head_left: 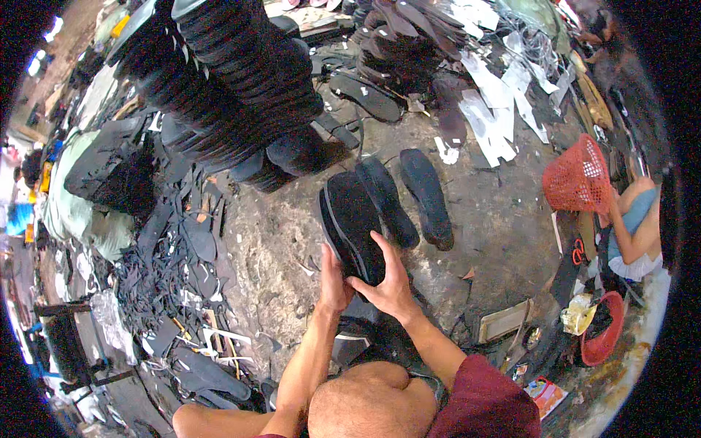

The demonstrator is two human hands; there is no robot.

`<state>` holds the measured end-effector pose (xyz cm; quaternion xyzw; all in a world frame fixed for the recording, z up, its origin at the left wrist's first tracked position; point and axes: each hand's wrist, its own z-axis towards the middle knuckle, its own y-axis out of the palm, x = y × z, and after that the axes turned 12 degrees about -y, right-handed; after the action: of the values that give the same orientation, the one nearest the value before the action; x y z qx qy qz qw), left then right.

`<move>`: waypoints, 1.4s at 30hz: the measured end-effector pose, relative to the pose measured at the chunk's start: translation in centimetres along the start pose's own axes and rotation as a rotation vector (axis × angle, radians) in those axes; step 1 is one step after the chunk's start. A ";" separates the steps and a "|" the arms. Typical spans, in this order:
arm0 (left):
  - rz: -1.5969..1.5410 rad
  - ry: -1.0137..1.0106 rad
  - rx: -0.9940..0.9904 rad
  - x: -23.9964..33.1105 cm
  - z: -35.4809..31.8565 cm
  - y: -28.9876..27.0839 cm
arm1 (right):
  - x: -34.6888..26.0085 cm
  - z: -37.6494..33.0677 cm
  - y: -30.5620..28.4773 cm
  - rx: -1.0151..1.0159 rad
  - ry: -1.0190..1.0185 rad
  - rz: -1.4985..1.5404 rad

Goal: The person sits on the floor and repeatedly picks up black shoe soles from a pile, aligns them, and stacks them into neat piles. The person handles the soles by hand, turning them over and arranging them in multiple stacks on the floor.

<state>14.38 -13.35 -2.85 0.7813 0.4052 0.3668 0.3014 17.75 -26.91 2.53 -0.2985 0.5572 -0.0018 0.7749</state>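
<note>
Between my two hands is a short stack of black shoe soles (353, 208), its toe end pointing away from me. My left hand (335, 283) presses against the near left edge of the stack. My right hand (388, 283) clasps the near right side, its thumb reaching across the near end toward the left hand. Just right of the stack lies a dark sole (388, 203), close against it. A further single sole (426, 197) rests on the floor a little beyond that one. The undersides of the held soles are hidden.
Tall piles of black soles (234, 80) rise at the far left. Dark scraps (164, 248) cover the floor to the left. White strips (489, 109) lie at the far right. Another person's arm (621, 223) is near a red basket (580, 175); red-handled scissors (578, 252) lie nearby.
</note>
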 end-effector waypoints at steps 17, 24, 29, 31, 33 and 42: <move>0.588 0.300 0.430 1.2 2.9 -1.6 | 12.3 5.5 -8.5 0.185 0.171 -0.624; 1.047 0.324 0.502 -2.8 15.6 1.9 | 15.3 7.7 -9.4 0.188 0.226 -0.315; 0.854 0.336 0.598 -1.7 14.8 -1.9 | 16.3 10.3 -4.9 0.244 0.146 -0.236; 0.579 0.334 0.499 0.2 8.3 -1.0 | 12.7 9.0 -4.7 0.532 -0.121 -0.537; 0.628 0.657 0.794 2.2 1.7 -6.2 | 6.7 8.7 1.7 0.681 -0.143 -0.261; 0.073 1.010 2.480 -1.6 -36.1 -30.1 | -9.2 -8.0 40.3 -1.266 -0.005 0.510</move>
<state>-28.22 6.32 -6.68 0.3271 0.5135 0.0137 -0.7932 -5.92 5.56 -9.89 -0.5537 0.5019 0.5080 0.4284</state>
